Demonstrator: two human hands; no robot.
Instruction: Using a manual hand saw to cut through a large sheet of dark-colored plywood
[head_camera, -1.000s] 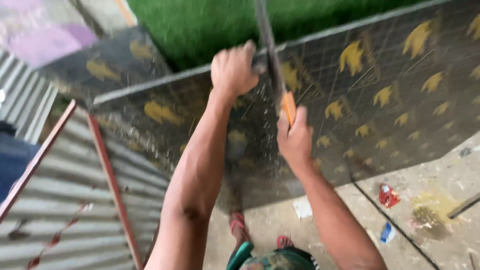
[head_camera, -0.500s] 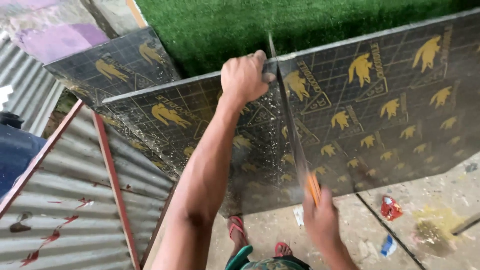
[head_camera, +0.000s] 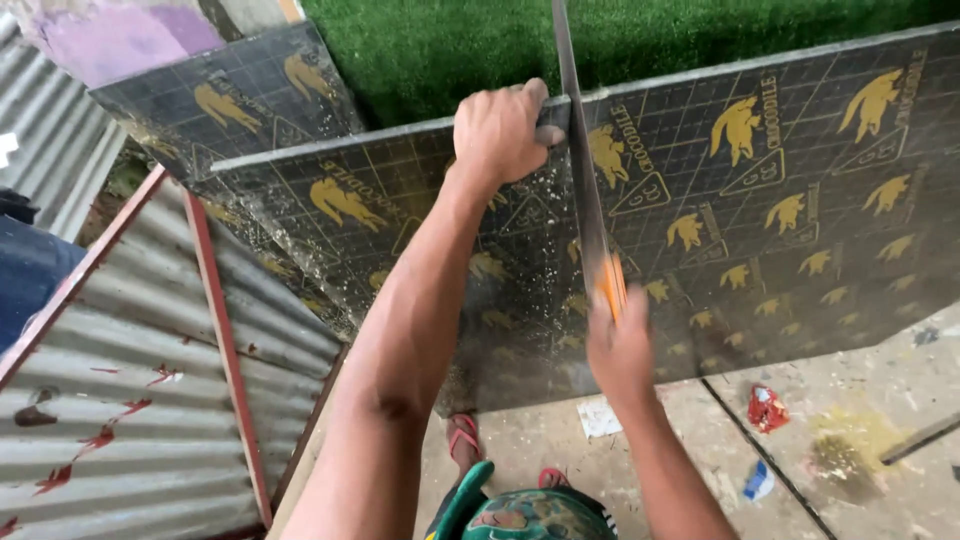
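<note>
Clearly mid-cut: the left hand (head_camera: 500, 130) is clamped over the top edge of the black printed plywood sheet (head_camera: 760, 210), which stands tilted on the concrete floor (head_camera: 880, 470), while the right hand (head_camera: 620, 350) is closed around the orange handle of a handsaw (head_camera: 580, 190), its blade standing in the kerf beside the left thumb; each stroke calls for a straight blade and a firmly braced sheet

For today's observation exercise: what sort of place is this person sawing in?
Probably an outdoor building site or yard: corrugated metal sheets, a rough littered concrete floor, and a dark printed plywood board being cut with a handsaw.
</note>
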